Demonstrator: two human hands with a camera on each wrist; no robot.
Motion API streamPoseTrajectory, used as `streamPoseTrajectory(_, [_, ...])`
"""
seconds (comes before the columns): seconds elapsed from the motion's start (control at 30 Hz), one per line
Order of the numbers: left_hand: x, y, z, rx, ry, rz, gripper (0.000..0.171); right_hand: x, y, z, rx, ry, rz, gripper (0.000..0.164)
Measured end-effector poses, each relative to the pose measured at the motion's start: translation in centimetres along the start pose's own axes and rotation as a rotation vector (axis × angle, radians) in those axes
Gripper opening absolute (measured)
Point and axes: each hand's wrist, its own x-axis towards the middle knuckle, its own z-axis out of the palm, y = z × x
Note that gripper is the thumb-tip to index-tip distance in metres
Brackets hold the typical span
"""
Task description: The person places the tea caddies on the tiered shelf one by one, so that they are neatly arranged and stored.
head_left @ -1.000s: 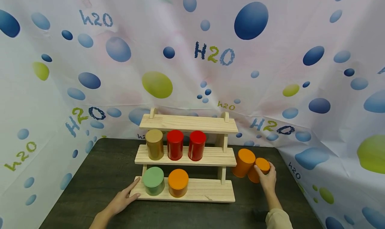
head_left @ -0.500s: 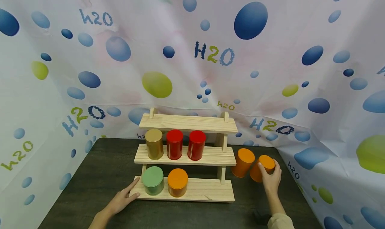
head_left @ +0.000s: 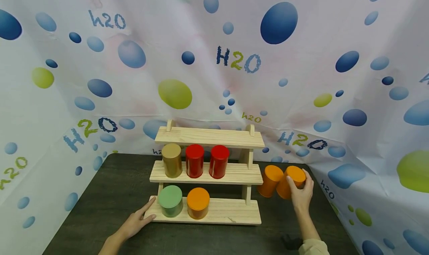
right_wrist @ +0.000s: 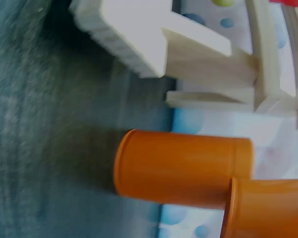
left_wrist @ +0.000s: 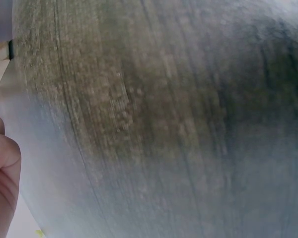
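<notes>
In the head view my right hand [head_left: 302,193] grips an orange canister [head_left: 284,190] by its upper part. In the right wrist view the base of this held canister [right_wrist: 273,210] is off the table. Beside it a second orange canister [head_left: 268,185] stands on the table, right of the wooden tiered shelf [head_left: 231,212]. My left hand [head_left: 134,222] rests at the left end of the bottom tier, index finger and thumb spread. At the left edge of the left wrist view, part of the left hand [left_wrist: 2,168] shows; its fingertips are out of frame.
On the middle tier stand a gold canister [head_left: 172,161] and two red canisters [head_left: 194,161]. A short green canister [head_left: 171,201] and a short orange canister [head_left: 198,203] stand on the bottom tier. Behind the dark table [head_left: 201,240] hangs a printed curtain [head_left: 214,87].
My right hand has raised the orange canister it holds and moved it slightly away from me, beside the standing one. The left hand and the shelf have stayed in place.
</notes>
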Motion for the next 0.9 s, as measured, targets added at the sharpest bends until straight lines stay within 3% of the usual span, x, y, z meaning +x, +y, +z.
streamPoseTrajectory(0.37, [0.1, -0.1, 0.0, -0.001, 0.000, 0.014, 0.071, -1.5, -5.9, 0.5, 0.136, -0.062, -0.056, 0.055])
streamPoseTrajectory(0.9, [0.1, -0.1, 0.0, 0.000, -0.001, 0.028, 0.071, -0.9, -6.7, 3.2, 0.224, -0.134, -0.125, 0.058])
